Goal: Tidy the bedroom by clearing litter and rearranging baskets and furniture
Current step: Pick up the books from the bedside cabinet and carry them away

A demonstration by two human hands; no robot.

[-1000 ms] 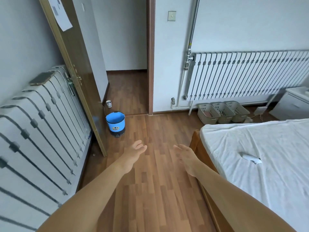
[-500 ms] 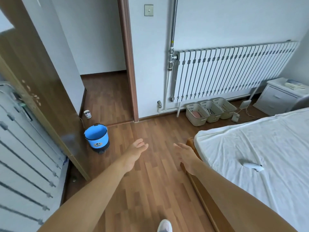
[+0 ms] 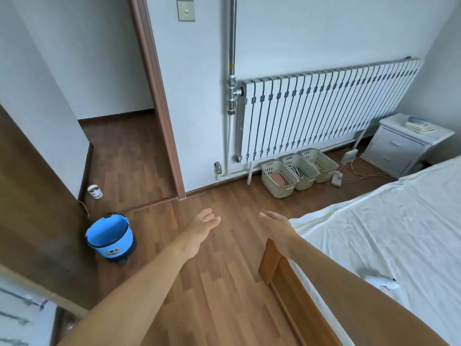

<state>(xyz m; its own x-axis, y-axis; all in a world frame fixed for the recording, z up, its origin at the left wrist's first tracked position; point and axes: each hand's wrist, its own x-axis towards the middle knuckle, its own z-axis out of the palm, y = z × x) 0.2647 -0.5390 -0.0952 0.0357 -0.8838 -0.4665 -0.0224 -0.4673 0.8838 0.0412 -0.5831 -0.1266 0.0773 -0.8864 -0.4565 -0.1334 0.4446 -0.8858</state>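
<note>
Three beige plastic baskets stand in a row on the floor under the wall radiator: the left basket (image 3: 279, 179) holds something pink, the middle basket (image 3: 300, 172) a striped cloth, and the right basket (image 3: 319, 164) looks bare inside. My left hand (image 3: 200, 231) and my right hand (image 3: 277, 227) reach forward over the wood floor, palms facing each other, fingers loosely spread, holding nothing. Both are well short of the baskets. A blue bin (image 3: 109, 237) stands on the floor left of my left hand. A small white cup (image 3: 95, 192) sits on the floor in the doorway.
The bed (image 3: 389, 231) with a white sheet and wooden frame fills the right side; a small white object (image 3: 381, 282) lies on it. A white nightstand (image 3: 404, 146) stands at the far right, cables and adapters beside it. An open brown door (image 3: 32, 208) is on the left.
The view has swung right and drawn closer to the far wall; the baskets and nightstand sit larger and more central. Both hands keep the same open pose.
</note>
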